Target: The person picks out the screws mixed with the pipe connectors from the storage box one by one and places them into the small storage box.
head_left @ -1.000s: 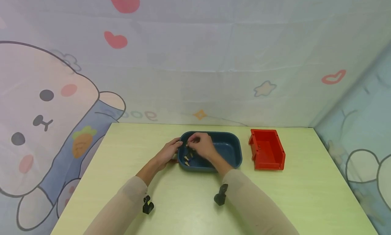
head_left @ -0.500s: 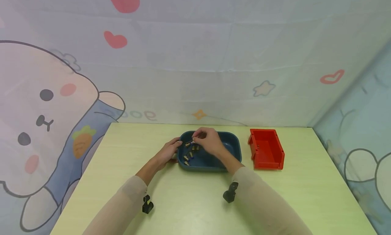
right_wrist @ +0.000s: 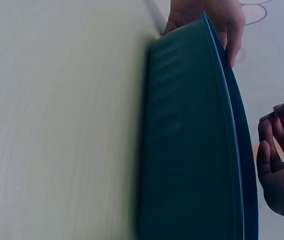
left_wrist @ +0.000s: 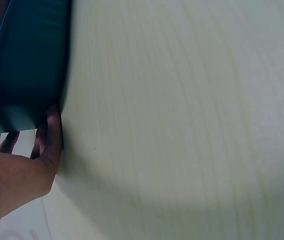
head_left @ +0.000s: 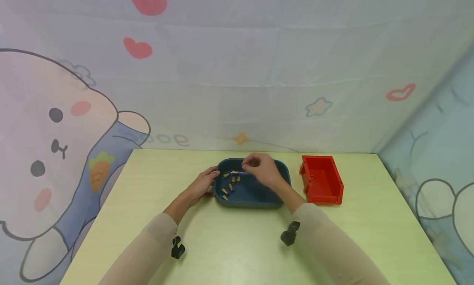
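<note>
A dark blue tub (head_left: pixel 255 205) sits on the table, its left end gripped by my left hand (head_left: pixel 201 185) with the thumb at the rim. Fingers of that hand wrap the outside of the tub's end in the left wrist view. My right hand (head_left: pixel 262 170) is raised over the tub, pinching a small, thin, screw-like metal piece (right_wrist: pixel 267 116) between thumb and fingertip. Several small brass-coloured pieces (head_left: pixel 225 191), some with blue parts, lie scattered in the tub's left half.
A red open-fronted bin (head_left: pixel 324 180) stands to the right of the tub, with tiny metal bits (head_left: pixel 312 177) near its left wall. The pale yellow table (head_left: pixel 229 244) ends at a patterned cloth backdrop (head_left: pixel 222 91).
My right hand has risen from the brass-coloured pieces and moved right over the tub, leaving more of them visible. My left hand stays at the tub's left end.
</note>
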`<state>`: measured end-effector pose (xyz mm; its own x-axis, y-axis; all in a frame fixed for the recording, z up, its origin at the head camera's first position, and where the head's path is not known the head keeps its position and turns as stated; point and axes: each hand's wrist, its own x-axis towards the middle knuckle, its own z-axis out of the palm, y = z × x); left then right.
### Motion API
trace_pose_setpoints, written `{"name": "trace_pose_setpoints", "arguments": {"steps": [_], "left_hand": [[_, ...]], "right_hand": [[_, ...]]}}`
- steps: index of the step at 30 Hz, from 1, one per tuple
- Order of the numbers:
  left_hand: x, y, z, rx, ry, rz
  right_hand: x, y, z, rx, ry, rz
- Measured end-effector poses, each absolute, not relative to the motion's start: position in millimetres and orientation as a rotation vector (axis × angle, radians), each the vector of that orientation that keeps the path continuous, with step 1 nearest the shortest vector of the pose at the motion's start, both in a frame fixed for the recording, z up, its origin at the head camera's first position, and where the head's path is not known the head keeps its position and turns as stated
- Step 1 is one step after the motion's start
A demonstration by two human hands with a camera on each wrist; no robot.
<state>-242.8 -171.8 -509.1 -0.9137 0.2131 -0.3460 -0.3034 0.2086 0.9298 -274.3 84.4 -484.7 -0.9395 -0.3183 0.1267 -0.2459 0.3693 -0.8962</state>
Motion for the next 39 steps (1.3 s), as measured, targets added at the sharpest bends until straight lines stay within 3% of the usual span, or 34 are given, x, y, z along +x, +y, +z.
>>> {"name": "trace_pose_setpoints", "arguments": {"steps": [39], "left_hand": [[-244, -173, -512, -0.082, 2.083, 1.758]], "right_hand": [[-269, 145, -452, -0.589, 2.444, -1.766]]}}
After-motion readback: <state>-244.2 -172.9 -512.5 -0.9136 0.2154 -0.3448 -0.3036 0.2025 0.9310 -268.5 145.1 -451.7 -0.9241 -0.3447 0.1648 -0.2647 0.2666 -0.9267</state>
